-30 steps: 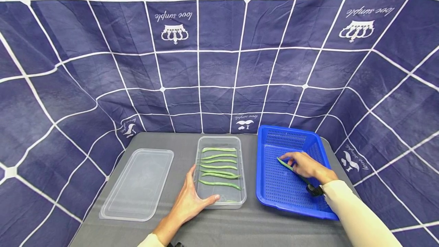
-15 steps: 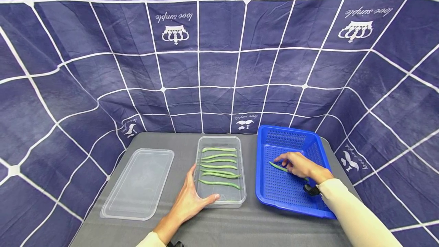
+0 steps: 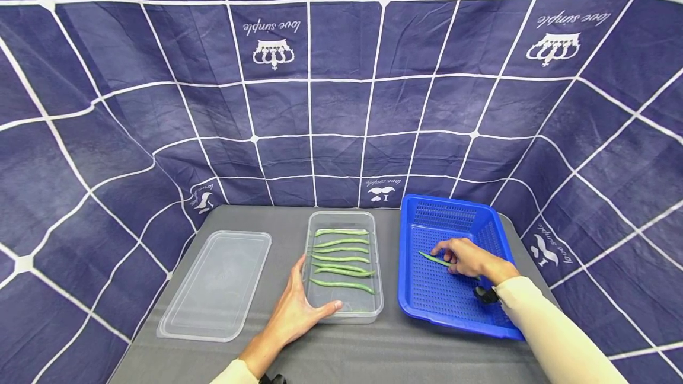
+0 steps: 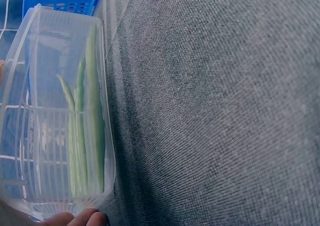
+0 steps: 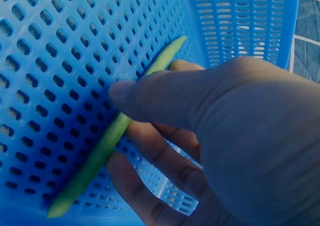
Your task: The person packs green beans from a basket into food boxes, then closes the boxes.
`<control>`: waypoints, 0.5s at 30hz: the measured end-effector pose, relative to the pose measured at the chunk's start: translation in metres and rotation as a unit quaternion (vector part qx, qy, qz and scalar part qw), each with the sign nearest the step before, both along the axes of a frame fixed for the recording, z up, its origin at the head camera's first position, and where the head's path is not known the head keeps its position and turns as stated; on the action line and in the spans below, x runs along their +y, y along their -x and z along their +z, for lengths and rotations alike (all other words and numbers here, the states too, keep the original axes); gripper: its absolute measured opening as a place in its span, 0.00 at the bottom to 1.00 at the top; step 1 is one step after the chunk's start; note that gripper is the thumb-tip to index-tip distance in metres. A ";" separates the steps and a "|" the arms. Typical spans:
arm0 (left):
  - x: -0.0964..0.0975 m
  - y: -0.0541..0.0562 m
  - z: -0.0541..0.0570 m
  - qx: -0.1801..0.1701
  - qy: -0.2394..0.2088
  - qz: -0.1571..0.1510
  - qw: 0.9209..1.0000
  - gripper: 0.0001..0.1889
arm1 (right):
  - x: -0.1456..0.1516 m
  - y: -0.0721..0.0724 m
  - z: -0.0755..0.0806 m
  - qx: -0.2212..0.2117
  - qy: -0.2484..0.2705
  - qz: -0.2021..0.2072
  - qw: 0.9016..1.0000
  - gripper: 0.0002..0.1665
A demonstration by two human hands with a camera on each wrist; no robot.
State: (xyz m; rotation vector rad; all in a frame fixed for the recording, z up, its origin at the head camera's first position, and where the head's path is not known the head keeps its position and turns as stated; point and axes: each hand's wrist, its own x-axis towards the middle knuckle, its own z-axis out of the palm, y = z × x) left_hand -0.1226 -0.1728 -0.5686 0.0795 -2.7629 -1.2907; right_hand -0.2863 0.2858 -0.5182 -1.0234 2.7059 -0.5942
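Observation:
A clear plastic container (image 3: 344,307) stands mid-table, with several green beans (image 3: 341,259) lying crosswise in it in rows. My left hand (image 3: 293,311) holds its near left corner, fingers along the left side and thumb over the near rim. In the left wrist view, a few fingertips (image 4: 82,218) show against the container wall. Inside the blue perforated basket (image 3: 404,265), my right hand (image 3: 464,258) pinches a single green bean (image 5: 95,161) between thumb and fingers. That bean lies slantwise close to the basket floor, its middle partly covered by the thumb.
A translucent lid (image 3: 219,286) lies flat on the grey cloth-covered table (image 3: 288,366), left of the container. Dark blue gridded fabric (image 3: 341,105) hangs around the back and sides. The basket's raised walls surround my right hand.
My right hand has shifted slightly left in the basket, and the bean's tip has moved left and nearer me. Its index finger has bent in closer. The left hand stays put.

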 end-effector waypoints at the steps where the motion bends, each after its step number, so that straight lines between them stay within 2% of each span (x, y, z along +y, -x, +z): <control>1: 0.000 0.000 0.000 0.002 0.000 0.000 1.000 0.76 | 0.000 0.001 -0.001 0.001 0.001 -0.001 1.000 0.30; 10: 0.000 0.001 0.001 0.010 -0.005 -0.001 1.000 0.76 | -0.003 0.000 -0.005 0.028 -0.008 -0.015 0.999 0.32; 15: 0.000 0.000 0.001 0.010 -0.006 0.001 1.000 0.77 | -0.001 0.000 -0.007 0.019 0.001 -0.018 1.000 0.33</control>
